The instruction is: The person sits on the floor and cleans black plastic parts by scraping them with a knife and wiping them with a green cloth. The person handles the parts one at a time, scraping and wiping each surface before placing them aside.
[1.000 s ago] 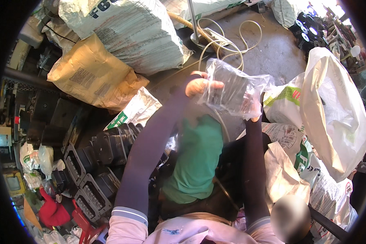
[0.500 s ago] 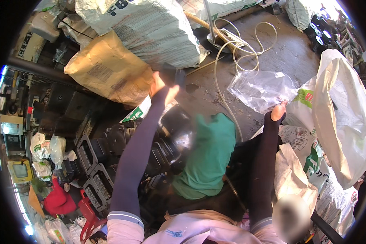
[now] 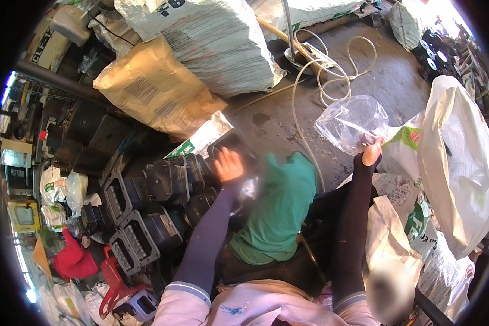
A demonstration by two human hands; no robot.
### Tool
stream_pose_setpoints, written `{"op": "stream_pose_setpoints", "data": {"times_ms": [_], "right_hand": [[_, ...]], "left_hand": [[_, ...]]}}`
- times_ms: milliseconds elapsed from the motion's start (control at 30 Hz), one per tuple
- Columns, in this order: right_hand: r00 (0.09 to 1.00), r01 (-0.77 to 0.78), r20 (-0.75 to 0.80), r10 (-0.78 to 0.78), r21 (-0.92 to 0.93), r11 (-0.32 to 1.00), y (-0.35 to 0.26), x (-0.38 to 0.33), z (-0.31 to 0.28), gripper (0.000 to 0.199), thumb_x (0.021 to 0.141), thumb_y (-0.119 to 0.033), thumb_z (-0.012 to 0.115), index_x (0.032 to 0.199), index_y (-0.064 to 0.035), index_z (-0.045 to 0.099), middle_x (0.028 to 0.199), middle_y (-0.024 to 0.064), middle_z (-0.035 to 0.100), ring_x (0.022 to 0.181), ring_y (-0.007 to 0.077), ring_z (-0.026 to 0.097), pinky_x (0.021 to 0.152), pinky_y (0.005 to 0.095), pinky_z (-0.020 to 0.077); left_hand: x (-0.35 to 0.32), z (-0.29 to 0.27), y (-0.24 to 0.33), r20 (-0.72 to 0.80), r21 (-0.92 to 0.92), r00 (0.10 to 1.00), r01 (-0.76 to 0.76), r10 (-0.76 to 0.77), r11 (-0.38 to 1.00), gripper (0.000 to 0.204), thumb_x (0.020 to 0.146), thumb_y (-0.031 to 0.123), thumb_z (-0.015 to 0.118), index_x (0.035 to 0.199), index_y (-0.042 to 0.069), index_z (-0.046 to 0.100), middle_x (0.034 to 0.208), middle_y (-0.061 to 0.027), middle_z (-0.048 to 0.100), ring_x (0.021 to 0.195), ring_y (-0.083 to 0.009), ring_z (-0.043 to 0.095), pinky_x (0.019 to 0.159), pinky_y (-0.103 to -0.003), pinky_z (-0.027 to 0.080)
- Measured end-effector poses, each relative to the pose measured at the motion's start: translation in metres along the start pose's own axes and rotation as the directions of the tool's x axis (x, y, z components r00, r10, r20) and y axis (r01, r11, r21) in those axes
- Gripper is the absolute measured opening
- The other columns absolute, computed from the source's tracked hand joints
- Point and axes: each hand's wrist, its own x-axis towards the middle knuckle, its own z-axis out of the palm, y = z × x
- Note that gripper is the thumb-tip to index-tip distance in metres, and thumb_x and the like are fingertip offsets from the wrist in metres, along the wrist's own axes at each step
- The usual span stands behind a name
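Head view, looking straight down. Right hand [image 3: 371, 152] up and out to the right, fingers pinched shut on the near edge of a clear plastic bag [image 3: 353, 122], held high so it hangs open and clear of the clutter, billowing over the concrete floor [image 3: 266, 122]. Left hand [image 3: 229, 164] stretched forward over the far end of a row of black plastic housings [image 3: 163, 185], fingers spread open, palm down, gripping nothing; touching the nearest part or just above it, cannot tell through the blur. Housings packed side by side on the left, open frames facing outward, within easy reach. Green cloth [image 3: 280, 209] draped over the lap between both forearms. Further off: a tan paper sack [image 3: 152, 89] leaning against a big white woven sack [image 3: 212, 41], a pale hose [image 3: 331, 65] looped loose on the floor beyond the bag. Large white bag [image 3: 459, 163] slumped at the right, mouth toward the raised hand.
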Motion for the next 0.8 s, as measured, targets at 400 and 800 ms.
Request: {"op": "stream_pose_setpoints", "data": {"times_ms": [400,800], "right_hand": [[0.881,0.465,0.252,-0.4,-0.318,0.826,0.031,0.031,-0.017,0.041,0.106,-0.04,0.038,0.116,-0.0064,0.059,0.103,0.0106,0.063,0.085,0.0253,0.065,0.073,0.0409,0.0516],[0.829,-0.173,0.552,0.086,0.106,0.979,-0.012,-0.07,0.077,0.042,0.105,-0.038,0.044,0.128,-0.0022,0.049,0.127,0.016,0.055,0.113,0.0366,0.058,0.096,0.0545,0.0467]], "left_hand": [[0.028,-0.071,0.02,0.181,-0.389,0.983,0.07,0.002,0.919,0.067,0.075,0.033,0.079,0.128,0.005,0.05,0.132,-0.0204,0.052,0.124,-0.0388,0.047,0.11,-0.054,0.031],[0.204,-0.121,0.131,-0.121,-0.719,0.936,-0.312,0.331,0.621,0.065,0.079,0.026,0.071,0.137,0.006,0.048,0.092,-0.0161,0.063,0.072,-0.0331,0.067,0.059,-0.047,0.053]]}}
